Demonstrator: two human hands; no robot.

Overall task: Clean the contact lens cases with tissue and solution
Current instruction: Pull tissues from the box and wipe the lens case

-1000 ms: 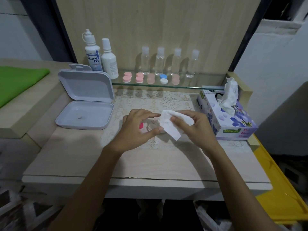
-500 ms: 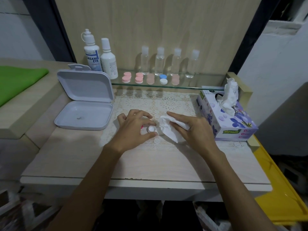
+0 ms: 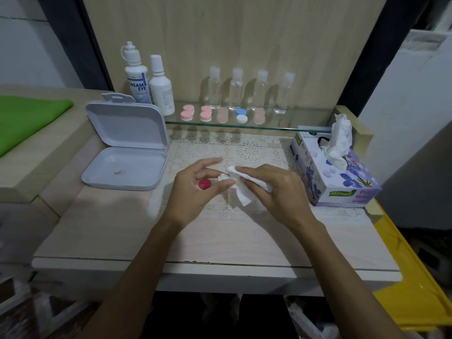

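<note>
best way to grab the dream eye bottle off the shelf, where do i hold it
Grip the Dream Eye bottle round its wide labelled body, coming from the front. It stands upright at the glass shelf's left end, and its neck and cap are much narrower. A second white bottle crowds its right side and the open case lid hides its base, so wrap above the lid.

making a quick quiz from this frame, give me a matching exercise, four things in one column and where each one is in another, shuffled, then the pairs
Things:
1. tissue
2. red cap
3. tissue box
4. open white box

Places:
A. at the table's right edge
B. in the left hand
C. left of the lace mat
D. pinched in the right hand

Pairs: 1-D, 2-B, 3-A, 4-C
</note>
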